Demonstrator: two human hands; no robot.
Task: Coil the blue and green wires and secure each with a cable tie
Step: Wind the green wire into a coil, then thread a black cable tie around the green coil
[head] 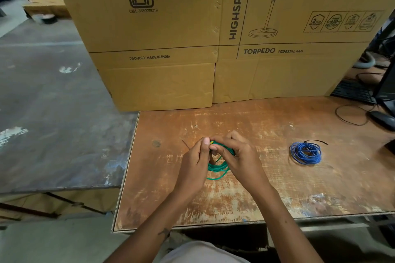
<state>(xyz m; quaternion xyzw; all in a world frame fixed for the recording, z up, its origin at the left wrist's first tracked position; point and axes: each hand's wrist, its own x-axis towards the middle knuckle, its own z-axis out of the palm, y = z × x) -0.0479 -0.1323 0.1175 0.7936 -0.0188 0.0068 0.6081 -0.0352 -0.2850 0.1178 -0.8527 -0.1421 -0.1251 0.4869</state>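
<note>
Head view: both hands together over the worn brown wooden counter (277, 188), tying the green wire coil.
Left hand (195, 162) and right hand (237, 156) pinch the coiled green wire (218, 167); thin black cable tie (185, 143) juts left, probably needing a snug pull. Tied blue wire coil (306, 153) lies well apart, right.

We see the green wire (218, 166) wound into a loose coil near the middle of the surface (277, 188), one loop sagging toward us. Well to its right lies the blue wire (306, 153), coiled flat, a black cable tie (316, 141) cinched at its far edge.
</note>
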